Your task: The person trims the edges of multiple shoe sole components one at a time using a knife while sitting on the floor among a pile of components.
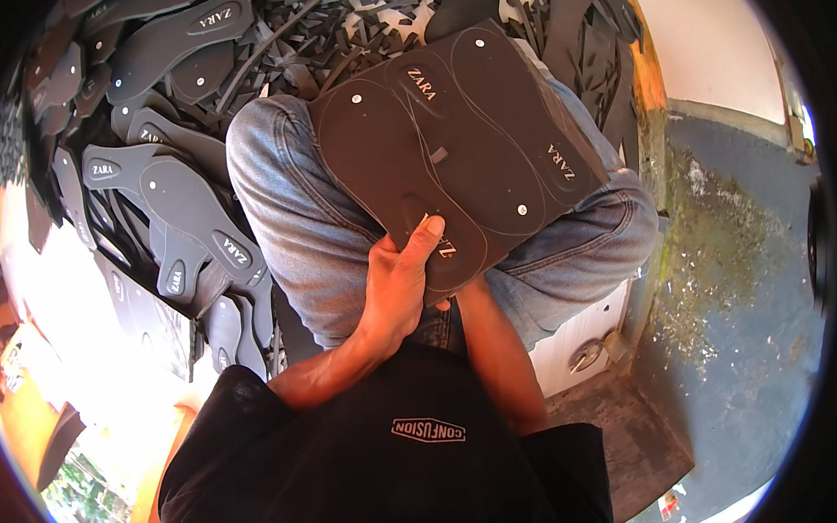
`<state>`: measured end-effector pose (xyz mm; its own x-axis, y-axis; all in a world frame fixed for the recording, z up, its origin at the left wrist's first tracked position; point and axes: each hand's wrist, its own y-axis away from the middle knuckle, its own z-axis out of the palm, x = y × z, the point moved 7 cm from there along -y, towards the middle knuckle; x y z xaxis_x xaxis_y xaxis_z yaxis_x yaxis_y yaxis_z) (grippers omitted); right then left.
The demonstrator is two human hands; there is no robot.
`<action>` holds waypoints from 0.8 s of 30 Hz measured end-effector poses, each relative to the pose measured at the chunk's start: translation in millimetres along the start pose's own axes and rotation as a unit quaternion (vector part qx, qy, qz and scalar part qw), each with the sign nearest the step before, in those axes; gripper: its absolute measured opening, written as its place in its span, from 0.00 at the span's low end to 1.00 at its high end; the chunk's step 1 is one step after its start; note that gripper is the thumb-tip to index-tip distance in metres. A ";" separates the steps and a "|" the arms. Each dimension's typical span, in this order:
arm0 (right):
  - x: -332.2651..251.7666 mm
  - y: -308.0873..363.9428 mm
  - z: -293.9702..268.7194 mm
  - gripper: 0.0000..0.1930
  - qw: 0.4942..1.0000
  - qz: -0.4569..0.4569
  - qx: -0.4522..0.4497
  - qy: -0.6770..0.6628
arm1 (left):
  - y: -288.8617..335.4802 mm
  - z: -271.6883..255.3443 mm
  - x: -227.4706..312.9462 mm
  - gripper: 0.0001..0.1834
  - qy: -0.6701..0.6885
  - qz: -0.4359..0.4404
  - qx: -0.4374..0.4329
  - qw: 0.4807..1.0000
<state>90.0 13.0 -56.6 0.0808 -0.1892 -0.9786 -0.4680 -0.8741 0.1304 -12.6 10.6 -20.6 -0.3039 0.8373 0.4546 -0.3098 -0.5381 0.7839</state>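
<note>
1. Black, foam-like material makes up the sheet (469, 121), which lies at a slant over the person's lap, seemingly resting on the jeans (277, 165), with its near corner toward the body
2. Left hand (396, 276): closed on the near edge of the sheet, thumb laid along the top face, the other fingers mostly out of sight
3. Right hand (471, 296): largely hidden beneath the sheet's near corner, so I cannot tell whether it grips or only props
4. Done so far, by the look of it: curved sole outlines, raised oval pads (563, 169) and pale round dots (522, 210) are already on the sheet
5. Left to do, as I judge it: the outlined shapes seem mostly joined, so parting them appears unfinished; whether the thin pale line between two outlines is a slit or a crease is unclear
6. Loose soles (186, 205) are heaped on the left, suggesting other pieces are finished
7. Narrow scrap strips (319, 57) litter the far side, with larger offcuts (606, 80) at far right; beyond them on the right is a blue-grey floor (751, 268)
8. In the way: the thumb covers part of one pad, scraps crowd the sheet's far edge, and glare washes out the near left
</note>
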 end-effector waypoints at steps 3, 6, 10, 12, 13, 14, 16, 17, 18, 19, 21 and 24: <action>0.7 -6.8 -0.2 0.17 1.000 0.021 -0.004 -0.005 | 2.7 0.7 3.4 0.17 0.004 -0.008 0.005 1.000; 0.4 -13.2 -0.1 0.17 0.999 0.040 -0.012 -0.011 | 2.5 -0.3 4.5 0.17 0.009 -0.010 -0.004 1.000; -0.2 -22.4 -3.2 0.18 0.998 0.064 -0.018 -0.016 | 4.2 -0.8 3.4 0.17 0.017 -0.019 -0.006 1.000; 0.0 -27.1 -3.3 0.18 0.997 0.074 -0.020 -0.020 | 3.3 -2.4 2.2 0.17 0.017 -0.017 -0.007 1.000; 0.4 -29.5 -3.3 0.18 0.997 0.078 -0.022 -0.020 | 3.2 -2.5 2.7 0.17 0.017 -0.016 -0.007 1.000; 0.4 -31.7 -2.9 0.18 0.996 0.083 -0.023 -0.022 | 3.3 -2.3 3.5 0.17 0.018 -0.015 -0.007 1.000; 0.4 -35.9 -2.4 0.18 0.995 0.091 -0.026 -0.023 | 4.2 -2.0 5.3 0.16 0.016 -0.018 -0.007 1.000; 0.8 -37.1 -1.6 0.18 0.995 0.098 -0.029 -0.023 | 4.9 -2.1 6.0 0.16 0.015 -0.023 -0.008 1.000; -0.1 -39.8 -0.7 0.18 0.994 0.102 -0.032 -0.023 | 5.0 -2.1 6.3 0.16 0.013 -0.027 -0.009 1.000; 0.7 -42.4 1.1 0.18 0.993 0.108 -0.035 -0.021 | 5.1 -2.4 6.6 0.16 0.013 -0.028 -0.010 0.999; -0.8 -49.3 4.7 0.18 0.992 0.118 -0.043 -0.015 | 6.0 -3.3 7.9 0.16 0.012 -0.030 -0.011 0.999; -4.3 -68.3 18.3 0.19 0.988 0.141 -0.069 -0.003 | 9.4 -8.4 10.4 0.16 0.010 -0.041 -0.021 0.999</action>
<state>105.5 81.7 -64.2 -0.0412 -0.4319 -0.9010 -0.3461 -0.8397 0.4184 -26.2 13.4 -12.0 -0.2940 0.8768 0.3804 -0.3723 -0.4716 0.7994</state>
